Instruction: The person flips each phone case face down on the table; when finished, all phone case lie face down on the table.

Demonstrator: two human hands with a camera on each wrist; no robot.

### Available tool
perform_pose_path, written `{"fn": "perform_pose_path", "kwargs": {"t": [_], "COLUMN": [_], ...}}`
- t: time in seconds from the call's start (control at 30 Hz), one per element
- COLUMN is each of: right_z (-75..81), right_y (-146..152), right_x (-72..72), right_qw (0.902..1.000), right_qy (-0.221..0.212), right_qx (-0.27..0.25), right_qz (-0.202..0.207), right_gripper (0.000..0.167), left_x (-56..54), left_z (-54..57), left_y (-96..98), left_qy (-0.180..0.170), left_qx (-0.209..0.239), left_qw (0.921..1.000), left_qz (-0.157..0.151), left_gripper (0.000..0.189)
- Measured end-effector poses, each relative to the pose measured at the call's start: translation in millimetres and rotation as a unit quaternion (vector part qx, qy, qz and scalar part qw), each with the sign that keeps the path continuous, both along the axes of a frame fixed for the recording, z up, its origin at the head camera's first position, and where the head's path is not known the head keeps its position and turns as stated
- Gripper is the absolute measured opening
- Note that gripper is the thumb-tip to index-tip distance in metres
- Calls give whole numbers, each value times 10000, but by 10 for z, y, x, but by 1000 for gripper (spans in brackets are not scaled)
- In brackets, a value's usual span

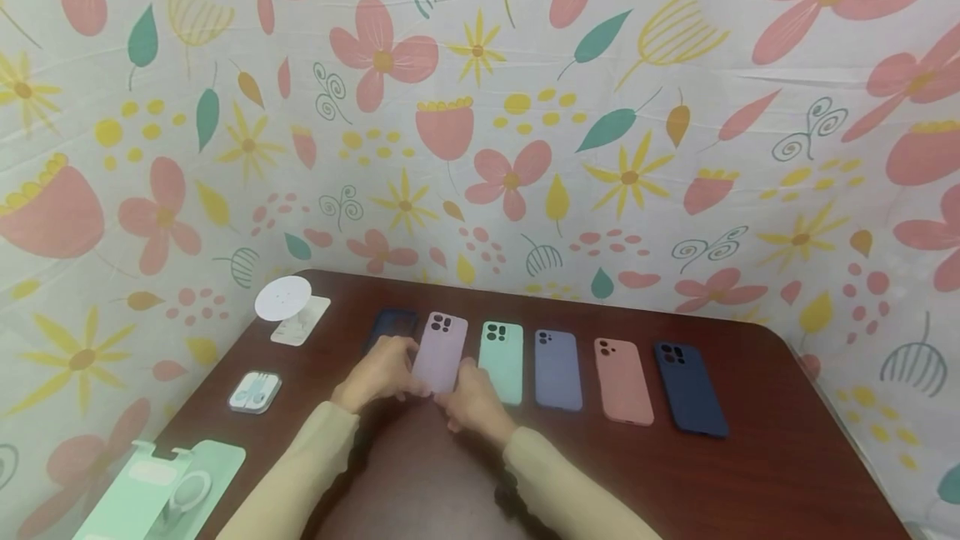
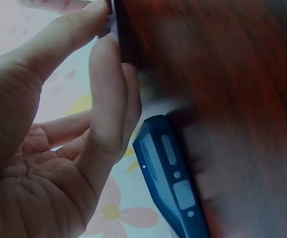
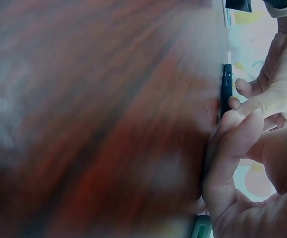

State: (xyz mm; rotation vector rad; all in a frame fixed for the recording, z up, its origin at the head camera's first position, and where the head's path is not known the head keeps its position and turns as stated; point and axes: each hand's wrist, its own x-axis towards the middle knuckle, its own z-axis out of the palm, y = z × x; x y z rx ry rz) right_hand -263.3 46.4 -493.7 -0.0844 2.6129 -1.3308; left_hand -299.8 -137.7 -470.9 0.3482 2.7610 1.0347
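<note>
A lilac phone case [image 1: 441,352] lies back up on the dark wooden table, its camera cutouts at the far end. My left hand [image 1: 382,369] holds its left edge; in the left wrist view the thumb and fingertips pinch a thin edge of it. At the lower right corner my right hand [image 1: 480,407] grips it, thumb along the side, though the fingers hide the contact in the right wrist view. Just left is a dark blue-rimmed phone case [image 2: 165,168], partly behind my left hand. Close on the right lies a mint phone case [image 1: 502,365].
Farther right in the row lie a periwinkle case [image 1: 558,369], a pink case [image 1: 624,382] and a navy case [image 1: 690,390]. On the left stand a white round-topped stand [image 1: 283,298], boxed earphones [image 1: 255,392] and a mint-green holder [image 1: 217,465]. Floral cloth [image 1: 510,215] surrounds the table.
</note>
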Motion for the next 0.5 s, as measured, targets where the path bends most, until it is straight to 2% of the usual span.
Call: {"fn": "perform_pose_path", "kwargs": {"t": [0.33,0.5], "right_z": [-1,-34], "right_y": [11,2], "right_x": [2,-9], "right_qw": [10000,9999], "right_qy": [-9,17], "right_qx": [-74,-50], "right_qz": [-63,-92], "right_gripper": [64,64], "left_x": [-15,-28], "left_z": [5,-6], "left_y": [70,85], "left_qy": [-72,-56], "left_qx": [-299,-449], "left_qw": [9994,9989], "left_qz": [-132,-126], "left_gripper": [50,50]}}
